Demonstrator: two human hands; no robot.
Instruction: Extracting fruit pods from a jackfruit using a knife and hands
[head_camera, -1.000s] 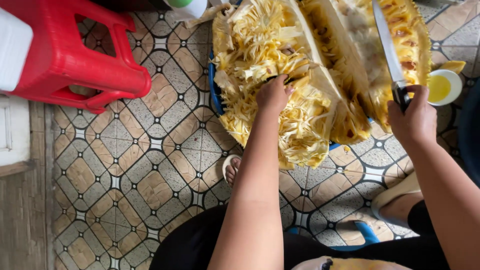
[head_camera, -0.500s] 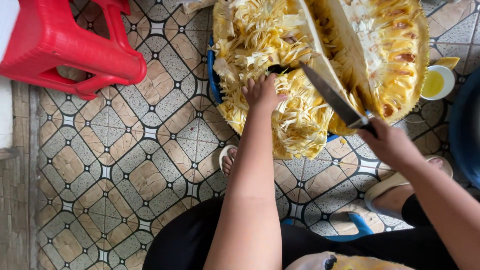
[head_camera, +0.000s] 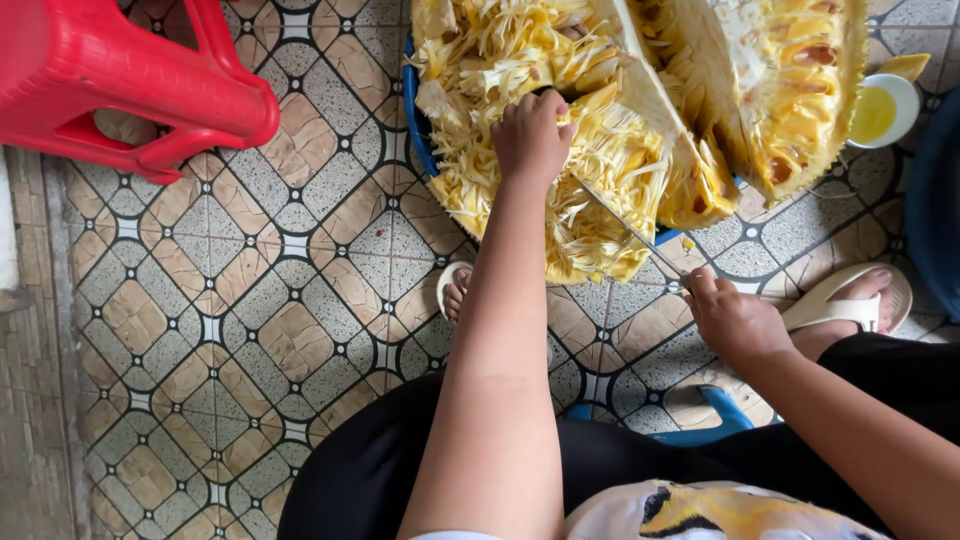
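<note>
Our left hand (head_camera: 530, 135) clamps a fibrous jackfruit wedge (head_camera: 600, 170) in the blue basin (head_camera: 415, 120) on the tiled floor; our right hand (head_camera: 735, 320) is clenched on a knife (head_camera: 625, 225) slicing beneath it. We judge the wedge heavy, sticky, stringy: best held by its firm core.

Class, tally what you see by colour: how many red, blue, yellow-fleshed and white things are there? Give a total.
Red: 1, plastic stool
Blue: 1, basin
Yellow-fleshed: 2, jackfruit pieces
White: 1, small bowl
Total: 5
</note>
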